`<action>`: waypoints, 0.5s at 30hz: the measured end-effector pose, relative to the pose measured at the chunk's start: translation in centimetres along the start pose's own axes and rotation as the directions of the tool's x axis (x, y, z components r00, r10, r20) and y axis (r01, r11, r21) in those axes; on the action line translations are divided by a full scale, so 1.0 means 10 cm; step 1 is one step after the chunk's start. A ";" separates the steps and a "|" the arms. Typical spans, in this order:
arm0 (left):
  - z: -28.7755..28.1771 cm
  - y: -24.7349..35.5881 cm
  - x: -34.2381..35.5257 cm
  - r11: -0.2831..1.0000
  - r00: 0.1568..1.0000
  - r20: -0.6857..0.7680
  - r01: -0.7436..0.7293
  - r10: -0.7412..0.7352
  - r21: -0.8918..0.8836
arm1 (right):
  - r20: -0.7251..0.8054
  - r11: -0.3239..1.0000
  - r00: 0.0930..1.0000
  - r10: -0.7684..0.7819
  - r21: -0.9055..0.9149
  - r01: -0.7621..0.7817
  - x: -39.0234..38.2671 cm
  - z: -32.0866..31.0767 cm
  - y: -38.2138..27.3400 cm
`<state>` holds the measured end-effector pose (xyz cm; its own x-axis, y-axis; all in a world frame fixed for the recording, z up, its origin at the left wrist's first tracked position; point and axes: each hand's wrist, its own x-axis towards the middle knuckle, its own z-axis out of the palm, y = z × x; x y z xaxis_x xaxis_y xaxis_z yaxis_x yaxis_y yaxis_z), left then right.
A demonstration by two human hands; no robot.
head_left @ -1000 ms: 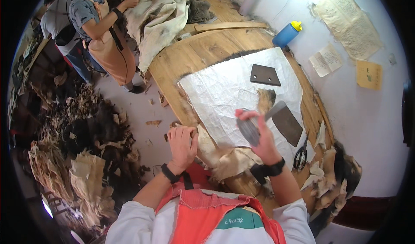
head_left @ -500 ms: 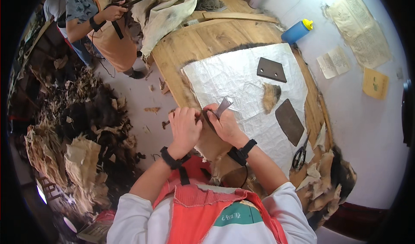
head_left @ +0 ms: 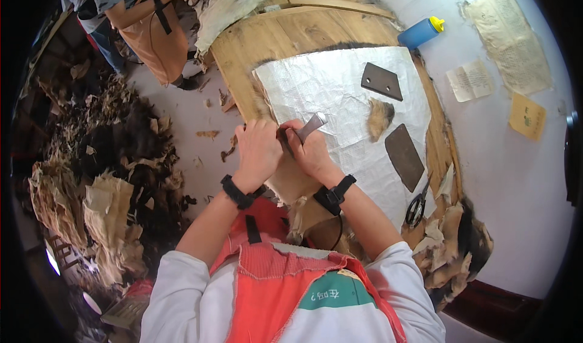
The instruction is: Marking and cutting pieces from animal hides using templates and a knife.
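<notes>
My left hand [head_left: 259, 151] has its fingers curled over a tan hide [head_left: 291, 182] at the table's left edge. Beside it, my right hand [head_left: 311, 153] is closed on a metal hand tool, its pale handle [head_left: 313, 124] sticking up to the right and its dark lower part between my hands. A white crinkled sheet [head_left: 340, 75] covers the tabletop to the right, bearing two dark flat plates [head_left: 404, 157], one with holes, and a small fur scrap [head_left: 379, 119]. Black-handled scissors [head_left: 416, 209] lie at the sheet's right edge.
A co-worker [head_left: 152, 45] in a peach apron stands at upper left, another person behind. Hide scraps are piled on the left [head_left: 106, 215] and at the table's near right [head_left: 452, 252]. A blue bottle [head_left: 419, 34] stands by the wall [head_left: 516, 179], beyond the wooden table [head_left: 255, 39].
My right hand has moved left from over the white sheet to beside my left hand, bringing the tool onto the hide. The view has shifted, so the table appears higher.
</notes>
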<state>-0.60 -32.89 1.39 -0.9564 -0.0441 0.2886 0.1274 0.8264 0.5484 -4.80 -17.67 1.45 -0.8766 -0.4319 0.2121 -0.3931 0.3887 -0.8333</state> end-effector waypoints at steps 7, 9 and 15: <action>0.07 0.07 -0.05 0.995 0.997 -0.051 -0.061 0.057 -0.078 | -0.043 0.988 0.997 0.062 -0.139 -0.068 0.08 0.04 -0.03; 0.02 0.11 -0.08 0.989 0.995 -0.090 -0.062 0.049 -0.136 | -0.015 0.981 0.995 0.094 -0.168 -0.095 0.10 0.03 -0.09; 0.01 0.13 -0.14 0.951 0.995 -0.084 0.033 -0.061 -0.306 | 0.003 0.997 0.999 -0.039 -0.062 0.039 -0.16 -0.17 -0.11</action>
<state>0.92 -31.71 1.65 -0.9370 -0.1415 0.3192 0.1703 0.6128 0.7716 -3.45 -16.00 2.87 -0.8597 -0.4494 0.2428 -0.4435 0.4209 -0.7913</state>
